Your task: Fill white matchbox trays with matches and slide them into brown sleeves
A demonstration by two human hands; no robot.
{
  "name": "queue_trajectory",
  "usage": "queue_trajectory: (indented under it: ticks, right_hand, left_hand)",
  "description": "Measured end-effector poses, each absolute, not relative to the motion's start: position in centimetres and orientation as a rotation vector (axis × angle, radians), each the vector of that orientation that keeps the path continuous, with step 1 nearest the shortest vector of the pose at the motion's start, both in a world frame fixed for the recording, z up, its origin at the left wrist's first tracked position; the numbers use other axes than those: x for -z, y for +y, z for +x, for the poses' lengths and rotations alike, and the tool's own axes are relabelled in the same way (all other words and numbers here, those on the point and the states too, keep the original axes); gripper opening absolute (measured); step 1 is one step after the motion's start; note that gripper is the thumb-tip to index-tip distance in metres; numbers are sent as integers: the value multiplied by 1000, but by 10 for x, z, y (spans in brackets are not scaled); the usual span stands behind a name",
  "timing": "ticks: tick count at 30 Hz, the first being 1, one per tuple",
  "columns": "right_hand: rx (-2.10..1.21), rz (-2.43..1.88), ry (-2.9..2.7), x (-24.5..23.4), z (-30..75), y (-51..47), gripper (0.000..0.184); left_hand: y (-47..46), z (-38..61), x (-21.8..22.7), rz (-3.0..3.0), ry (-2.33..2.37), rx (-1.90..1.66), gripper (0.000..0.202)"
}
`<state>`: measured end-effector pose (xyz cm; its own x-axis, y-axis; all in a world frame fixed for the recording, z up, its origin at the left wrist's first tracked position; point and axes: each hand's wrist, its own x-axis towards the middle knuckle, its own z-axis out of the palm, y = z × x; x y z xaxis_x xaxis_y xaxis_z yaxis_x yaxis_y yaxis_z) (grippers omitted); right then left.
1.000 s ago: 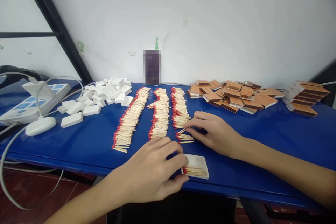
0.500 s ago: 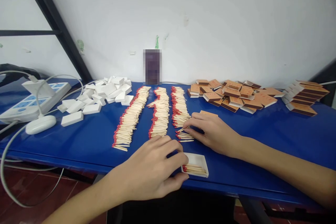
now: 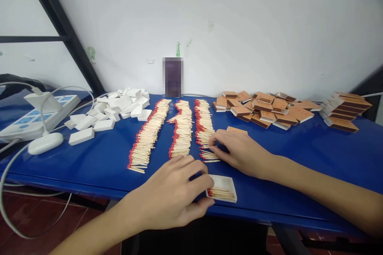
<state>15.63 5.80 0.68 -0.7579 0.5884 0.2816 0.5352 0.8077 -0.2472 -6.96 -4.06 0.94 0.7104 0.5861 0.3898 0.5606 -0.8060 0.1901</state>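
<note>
My left hand (image 3: 173,191) rests at the blue table's near edge, its thumb and fingers gripping the left end of a small white tray (image 3: 226,185) that holds several red-tipped matches. My right hand (image 3: 239,149) lies farther in, fingertips pinched on a few loose matches (image 3: 209,154) at the near end of the right-hand row of matches (image 3: 203,121). Two more rows of matches (image 3: 166,131) lie to the left of it. An orange matchbox sleeve (image 3: 236,130) shows just behind my right hand.
A heap of empty white trays (image 3: 110,111) sits at the back left, beside a power strip (image 3: 36,117) with cables and a white adapter (image 3: 44,143). Orange matchboxes (image 3: 263,109) are piled at the back right, with a neater stack (image 3: 344,111) farther right. A dark blurred object (image 3: 172,76) stands against the wall.
My right hand's fingertips have crept slightly left and inward onto the loose matches. My left hand and the tray have stayed put.
</note>
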Motion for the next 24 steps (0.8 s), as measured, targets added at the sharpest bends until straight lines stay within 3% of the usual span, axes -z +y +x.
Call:
queue_trajectory:
  ticks: [24]
  right_hand:
    - [-144, -723, -2574, -4, 163, 55, 18]
  left_hand:
    - [-42, -69, -10, 2849, 968, -661, 12]
